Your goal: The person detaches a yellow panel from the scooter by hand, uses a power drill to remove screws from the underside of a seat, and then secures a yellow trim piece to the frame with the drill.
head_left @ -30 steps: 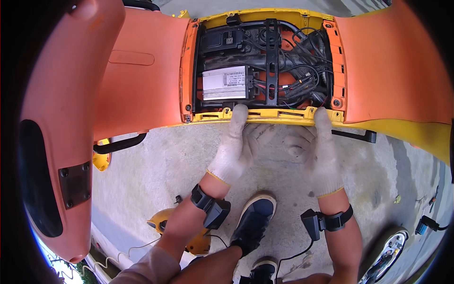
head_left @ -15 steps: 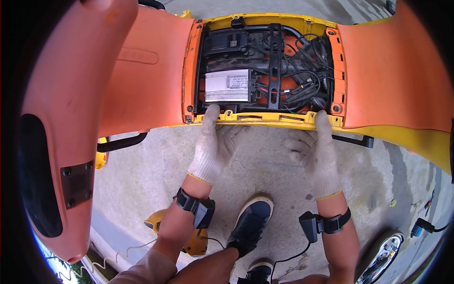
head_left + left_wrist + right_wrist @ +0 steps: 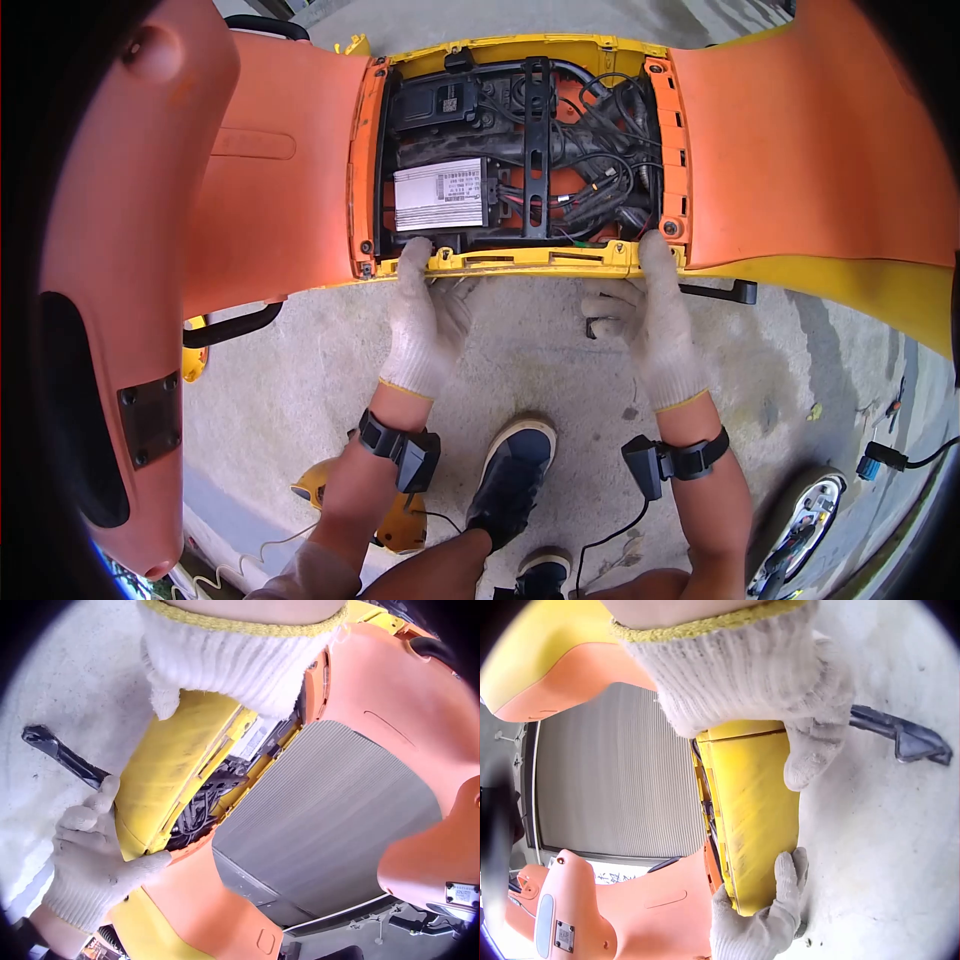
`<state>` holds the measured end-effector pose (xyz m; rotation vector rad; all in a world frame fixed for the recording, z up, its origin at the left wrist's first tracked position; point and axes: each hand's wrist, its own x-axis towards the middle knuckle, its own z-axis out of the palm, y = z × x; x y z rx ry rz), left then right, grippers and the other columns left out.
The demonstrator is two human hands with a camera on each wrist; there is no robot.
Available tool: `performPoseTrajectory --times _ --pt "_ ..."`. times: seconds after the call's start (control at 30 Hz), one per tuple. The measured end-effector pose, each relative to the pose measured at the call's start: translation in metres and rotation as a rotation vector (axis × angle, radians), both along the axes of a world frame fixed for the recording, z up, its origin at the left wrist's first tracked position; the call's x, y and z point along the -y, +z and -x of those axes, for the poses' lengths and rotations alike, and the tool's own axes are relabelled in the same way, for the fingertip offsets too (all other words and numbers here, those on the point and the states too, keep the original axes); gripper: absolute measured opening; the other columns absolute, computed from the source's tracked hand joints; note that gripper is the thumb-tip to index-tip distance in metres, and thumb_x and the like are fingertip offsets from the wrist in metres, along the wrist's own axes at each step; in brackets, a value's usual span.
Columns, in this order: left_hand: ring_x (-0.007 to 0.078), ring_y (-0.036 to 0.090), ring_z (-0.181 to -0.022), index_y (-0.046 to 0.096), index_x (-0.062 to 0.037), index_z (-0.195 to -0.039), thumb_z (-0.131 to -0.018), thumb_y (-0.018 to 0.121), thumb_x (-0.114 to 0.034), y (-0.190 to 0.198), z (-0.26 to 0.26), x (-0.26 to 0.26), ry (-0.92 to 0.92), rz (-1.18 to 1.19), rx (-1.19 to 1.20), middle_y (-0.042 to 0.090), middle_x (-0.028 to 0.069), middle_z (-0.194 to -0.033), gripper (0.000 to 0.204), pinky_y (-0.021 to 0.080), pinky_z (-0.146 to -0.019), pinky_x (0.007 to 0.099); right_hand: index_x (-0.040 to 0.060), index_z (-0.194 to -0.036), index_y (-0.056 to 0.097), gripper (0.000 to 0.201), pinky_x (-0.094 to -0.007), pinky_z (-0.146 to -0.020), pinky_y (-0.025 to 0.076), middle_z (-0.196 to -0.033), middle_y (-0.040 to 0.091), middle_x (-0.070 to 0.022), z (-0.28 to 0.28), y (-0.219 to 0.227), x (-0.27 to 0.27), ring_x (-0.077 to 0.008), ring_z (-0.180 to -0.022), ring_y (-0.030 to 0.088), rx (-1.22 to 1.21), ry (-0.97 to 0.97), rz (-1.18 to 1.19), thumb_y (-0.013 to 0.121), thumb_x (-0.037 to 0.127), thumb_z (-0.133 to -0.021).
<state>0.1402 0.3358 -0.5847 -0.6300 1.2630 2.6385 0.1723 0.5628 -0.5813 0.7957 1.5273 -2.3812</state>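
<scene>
A yellow side panel (image 3: 540,264) runs along the near edge of an open compartment on an orange-and-yellow scooter. My gloved left hand (image 3: 418,325) grips the panel near its left end, thumb over the top edge. Near the right end, my gloved right hand (image 3: 664,330) holds it likewise, its thumb at the top edge. In the right wrist view, the left hand's fingers wrap to the lower edge of the panel (image 3: 761,810). Inside the compartment sit a silver label-bearing box (image 3: 440,195), a black box (image 3: 432,103) and bundled wires (image 3: 610,190) beneath a black crossbar (image 3: 537,150).
Orange body sections (image 3: 270,170) flank the compartment. A black folded footpeg (image 3: 720,291) juts out right of my right hand. On the concrete lie a yellow-orange piece (image 3: 405,525), a white-and-black oval part (image 3: 805,525) and a blue-tipped black cable (image 3: 885,460). My shoe (image 3: 515,475) stands below.
My left hand has slid left along the panel, widening the space between my hands. The right hand keeps its place at the right end. The head view has shifted slightly.
</scene>
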Motion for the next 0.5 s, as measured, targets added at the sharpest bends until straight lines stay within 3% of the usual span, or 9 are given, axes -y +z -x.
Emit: performPoseTrajectory --times 0.1,0.2,0.4,0.47,0.5 --pt "0.0296 0.061 -0.112 0.046 -0.0027 -0.119 -0.095 0.055 -0.037 -0.008 0.004 0.002 0.038 -0.018 -0.026 0.056 0.0185 -0.117 0.043 0.053 -0.099 0.0431 0.0001 -0.109 0.063 0.081 -0.0242 -0.052 0.048 -0.081 0.067 -0.0127 -0.004 -0.002 0.0 -0.0142 -0.062 0.063 0.004 0.045 -0.281 0.043 0.076 -0.087" --pt "0.0296 0.06 -0.113 0.046 -0.0032 -0.122 -0.095 0.056 -0.038 -0.011 0.003 0.005 0.021 -0.062 -0.007 0.056 0.0177 -0.119 0.045 0.053 -0.099 0.0431 -0.0017 -0.104 0.065 0.085 -0.0223 -0.049 0.046 -0.078 0.068 -0.0117 -0.008 0.008 0.001 -0.0107 -0.056 0.06 -0.021 0.062 -0.442 0.041 0.077 -0.086" --pt "0.0349 0.057 -0.117 0.046 -0.0048 -0.125 -0.09 0.058 -0.051 -0.009 0.0 -0.001 -0.027 -0.054 -0.058 0.053 0.0213 -0.124 0.059 0.046 -0.103 0.0517 -0.0032 -0.09 0.068 0.056 -0.0227 -0.047 0.045 -0.071 0.068 -0.009 -0.019 0.015 -0.002 -0.0068 -0.054 0.057 -0.059 0.022 -0.472 0.055 0.051 -0.095" --pt "0.0338 0.054 -0.121 0.046 -0.0048 -0.128 -0.091 0.057 -0.053 -0.006 -0.002 -0.004 0.015 -0.003 -0.03 0.053 0.0199 -0.126 0.062 0.042 -0.106 0.0521 -0.0022 -0.093 0.068 0.044 -0.0231 -0.054 0.048 -0.073 0.069 -0.0071 -0.023 0.012 -0.008 -0.0075 -0.057 0.059 -0.122 0.147 -0.697 0.058 0.041 -0.096" --pt "0.0325 0.052 -0.123 0.045 -0.0049 -0.132 -0.09 0.057 -0.058 -0.014 -0.002 0.001 -0.031 0.028 -0.061 0.052 0.0182 -0.129 0.069 0.039 -0.106 0.0517 -0.0022 -0.093 0.068 0.044 -0.0231 -0.054 0.048 -0.073 0.069 -0.0071 -0.028 0.017 -0.012 -0.0075 -0.057 0.059 -0.123 0.137 -0.696 0.058 0.041 -0.096"
